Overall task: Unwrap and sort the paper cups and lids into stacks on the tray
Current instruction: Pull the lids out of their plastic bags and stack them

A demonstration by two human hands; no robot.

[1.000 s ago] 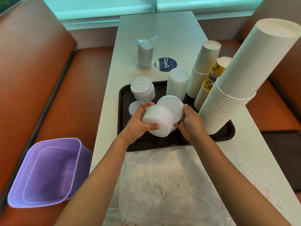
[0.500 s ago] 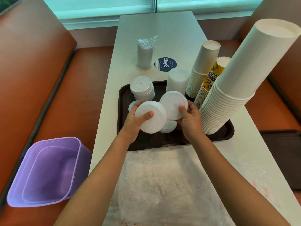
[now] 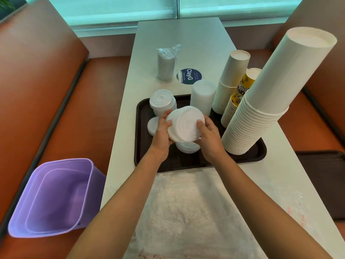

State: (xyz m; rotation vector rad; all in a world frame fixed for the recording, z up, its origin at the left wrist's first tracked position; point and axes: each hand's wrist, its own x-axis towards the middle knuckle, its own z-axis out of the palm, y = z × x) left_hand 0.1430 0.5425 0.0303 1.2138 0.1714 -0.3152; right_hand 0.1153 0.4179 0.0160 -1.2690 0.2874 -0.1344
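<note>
Left hand [image 3: 162, 130] and right hand [image 3: 210, 134] together gripped a bundle of white lids [image 3: 184, 124] by its edges, fingers curled round it, held above the black tray [image 3: 248, 156] on the surface [image 3: 179, 38]. Beneath it lay another lid stack [image 3: 187, 147]; cup stacks [image 3: 261, 101] stood at the right.

White lids [image 3: 184, 125], black tray [image 3: 248, 156], purple bin [image 3: 56, 199], yellow printed cups [image 3: 242, 86], orange-brown seats [image 3: 37, 81].
</note>
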